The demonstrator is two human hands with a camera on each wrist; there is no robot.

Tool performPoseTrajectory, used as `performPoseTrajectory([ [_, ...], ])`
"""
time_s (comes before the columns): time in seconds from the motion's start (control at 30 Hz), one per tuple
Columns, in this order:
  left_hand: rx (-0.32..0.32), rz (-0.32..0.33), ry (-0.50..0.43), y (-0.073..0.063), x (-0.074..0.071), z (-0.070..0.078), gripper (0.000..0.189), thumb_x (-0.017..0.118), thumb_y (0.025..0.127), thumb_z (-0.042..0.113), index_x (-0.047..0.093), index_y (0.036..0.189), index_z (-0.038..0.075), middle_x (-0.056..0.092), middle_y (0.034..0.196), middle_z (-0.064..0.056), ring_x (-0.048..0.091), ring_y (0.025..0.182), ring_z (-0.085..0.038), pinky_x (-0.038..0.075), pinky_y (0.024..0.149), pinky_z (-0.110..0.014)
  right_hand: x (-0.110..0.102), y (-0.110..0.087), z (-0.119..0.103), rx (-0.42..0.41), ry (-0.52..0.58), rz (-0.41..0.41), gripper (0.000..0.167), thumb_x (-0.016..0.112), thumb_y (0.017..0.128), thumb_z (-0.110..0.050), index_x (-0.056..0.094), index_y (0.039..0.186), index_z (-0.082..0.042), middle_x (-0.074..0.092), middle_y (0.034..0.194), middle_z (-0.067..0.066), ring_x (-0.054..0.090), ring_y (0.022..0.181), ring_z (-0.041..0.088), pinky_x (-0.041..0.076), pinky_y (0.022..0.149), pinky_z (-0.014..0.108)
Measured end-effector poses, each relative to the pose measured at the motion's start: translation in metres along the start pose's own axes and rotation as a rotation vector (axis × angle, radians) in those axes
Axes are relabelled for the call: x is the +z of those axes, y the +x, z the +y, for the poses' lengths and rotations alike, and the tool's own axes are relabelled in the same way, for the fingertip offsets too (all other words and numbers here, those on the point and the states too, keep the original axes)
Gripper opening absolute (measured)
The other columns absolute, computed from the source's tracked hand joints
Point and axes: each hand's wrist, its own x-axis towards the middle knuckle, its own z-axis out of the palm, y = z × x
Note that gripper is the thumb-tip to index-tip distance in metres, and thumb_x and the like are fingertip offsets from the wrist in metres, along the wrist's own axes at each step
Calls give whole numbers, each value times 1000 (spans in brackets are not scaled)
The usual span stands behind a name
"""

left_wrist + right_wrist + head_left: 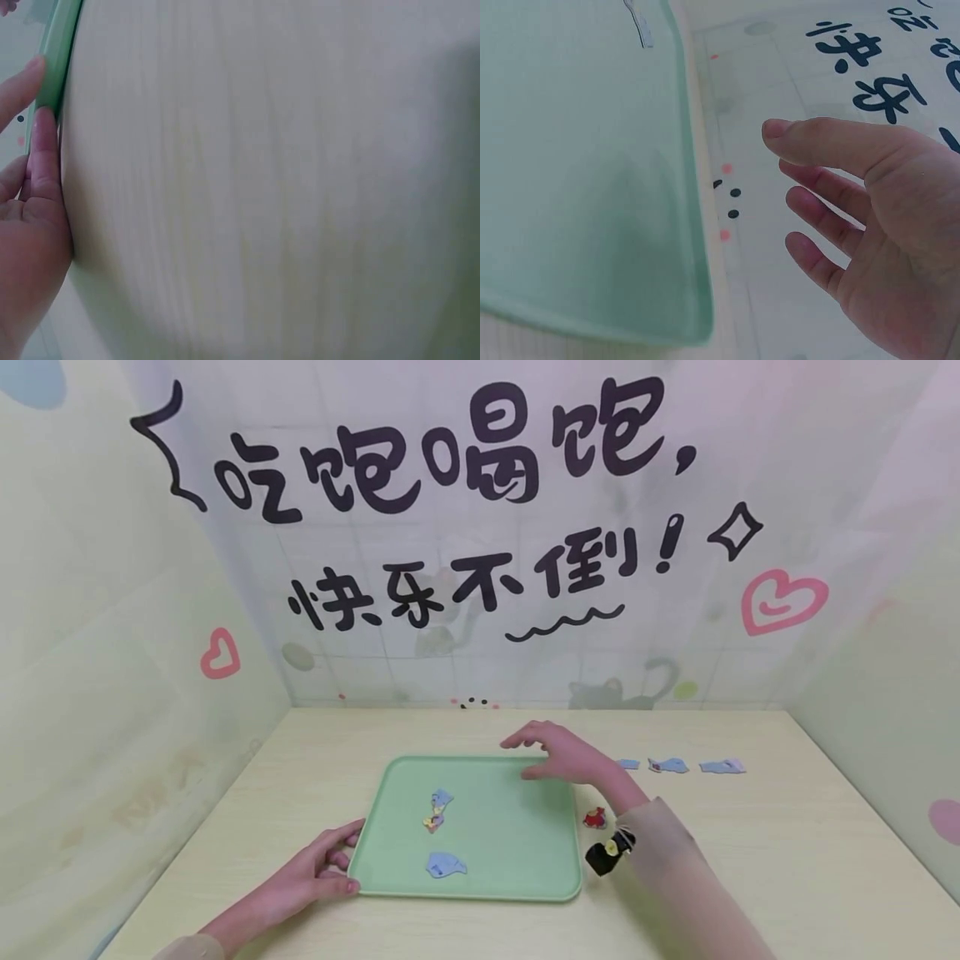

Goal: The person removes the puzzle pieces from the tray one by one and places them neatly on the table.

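L hand (318, 864) touching tray edge (377, 802); R hand (566, 756) prob. clear, far corner (696, 328).

My left sleeve (191, 948) and right sleeve (697, 877) are plain pale beige. Beside the right one sits a small black block (601, 860) with a round gold-coloured button (612, 847).

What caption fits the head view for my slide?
Left hand touches a green tray bearing small pieces; right hand hovers near its far right corner.

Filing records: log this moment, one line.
left hand: touching light-green rectangular tray; right hand: empty, raised; flat irregular coloured pieces: on tray
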Motion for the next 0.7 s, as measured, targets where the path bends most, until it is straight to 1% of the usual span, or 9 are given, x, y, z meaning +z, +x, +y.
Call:
performPoseTrajectory([
  [0.07,-5,-1,-2,0,0,0,89,72,87,13,17,156,-2,26,142,-23,46,99,-1,50,82,-18,7,13,-3,-20,10,-12,48,74,87,-13,61,133,-16,60,135,4,54,124,35,46,103,52],
  [0.23,-2,-4,-1,1,0,1,89,72,87,13,17,156,-2,27,142,-23,46,100,-1,50,83,-18,23,40,-7,-107,45,-53,47,74,87,-7,62,132,-12,59,136,6,52,126,36,44,105,55],
  [0.3,3,-4,0,1,1,1,89,72,87,12,17,156,-2,27,142,-23,46,99,-1,49,82,-18,30,49,-8,-140,55,-64,46,74,86,-5,63,131,-10,59,136,7,52,128,34,42,107,55],
  [0.4,8,-5,1,2,1,1,89,72,87,12,17,156,-2,26,141,-23,45,99,-1,49,82,-18,39,58,-9,-165,68,-67,46,74,86,-5,64,130,-9,60,136,6,51,129,29,42,107,54],
  [0.5,8,-9,-3,2,0,1,89,72,87,12,17,156,-2,26,141,-23,45,99,-1,50,82,-19,48,64,-10,-168,97,-66,46,74,86,-6,63,131,-10,59,138,5,51,129,26,43,105,53],
  [0.6,6,-11,-7,2,0,0,89,72,88,12,17,156,-2,26,141,-23,45,99,-1,50,81,-19,57,69,-8,-158,139,-67,47,73,87,-7,62,133,-13,57,141,4,50,128,27,43,103,53],
  [0.7,6,-14,-13,2,-1,-1,88,71,88,11,17,156,-2,25,141,-23,45,99,-1,49,81,-19,66,73,-7,-146,150,-86,47,72,88,-8,62,133,-16,55,142,2,51,128,27,44,103,48],
])
